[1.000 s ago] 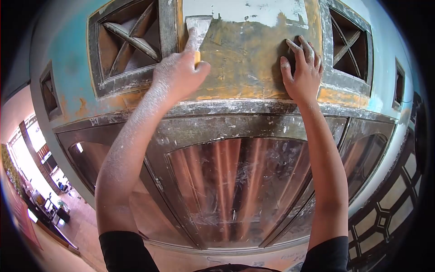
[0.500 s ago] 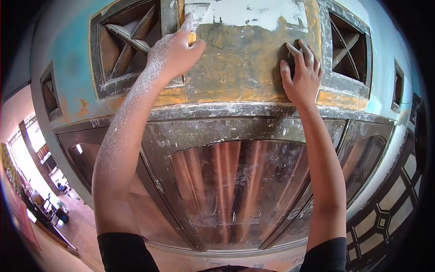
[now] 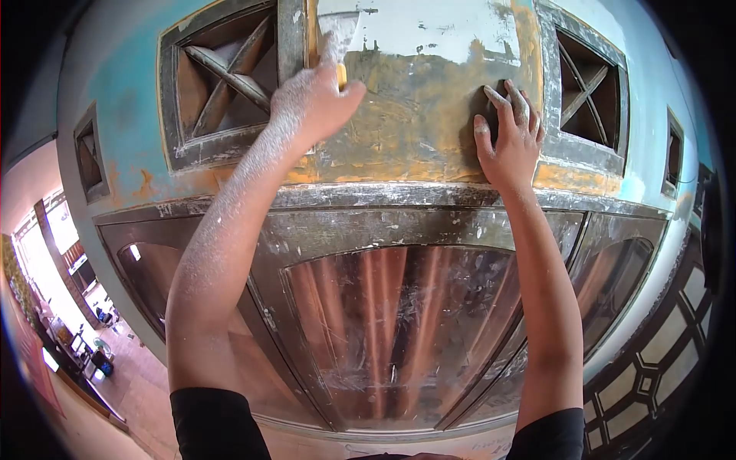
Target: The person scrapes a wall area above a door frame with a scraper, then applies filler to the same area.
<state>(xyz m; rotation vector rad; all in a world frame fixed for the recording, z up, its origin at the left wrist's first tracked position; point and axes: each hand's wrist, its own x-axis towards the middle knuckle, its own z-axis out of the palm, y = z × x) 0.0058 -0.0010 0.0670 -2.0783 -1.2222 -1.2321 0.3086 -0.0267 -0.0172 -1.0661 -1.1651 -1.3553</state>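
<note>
My left hand (image 3: 316, 103), dusted white like the forearm, is wrapped round the yellow handle (image 3: 342, 75) of a scraper (image 3: 340, 34). The scraper's wide, whitish blade points up against the wall panel (image 3: 414, 107), near its left edge. White paint or filler covers the panel's upper part, with grey and yellow-brown patches below. My right hand (image 3: 512, 142) rests on the panel's right side with its fingers spread and tips whitened. It appears to hold nothing.
Framed vents with crossed slats (image 3: 226, 80) flank the panel, the other vent (image 3: 586, 90) being on the right. Below runs a paint-spotted ledge (image 3: 383, 195) above glazed windows (image 3: 399, 330) with reddish curtains. A bright doorway (image 3: 54, 238) and a fan (image 3: 103, 349) show at far left; a dark patterned grille (image 3: 648, 376) stands right.
My left hand and the scraper have shifted slightly right and, in the view, a little down. The whole scene sits slightly lower. My right hand stays at the same place on the panel.
</note>
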